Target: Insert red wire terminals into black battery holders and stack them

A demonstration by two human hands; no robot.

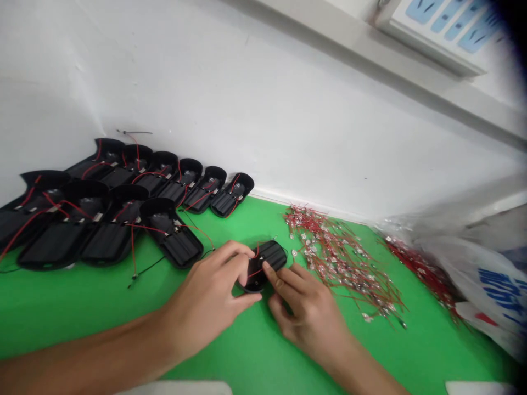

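On the green counter [255, 351], close to its middle, a small black battery case [265, 264] with red wires lies between the person's two hands. The left hand [208, 299] curls over its near left end, fingers [230, 258] bent and closed against the case, thumb pressing its lower edge. The right hand [307, 310] comes from the other side, its fingers [280, 277] half bent with the tips laid on the case's top; whether they truly grip it I cannot tell. Further left, two rows of finished black cases [123, 208] with red leads stand against the white wall [230, 88]. Just right of the hands sprawls a heap of loose red wires [341, 258], and beyond it a plastic bag [486, 274] at the counter's right edge.
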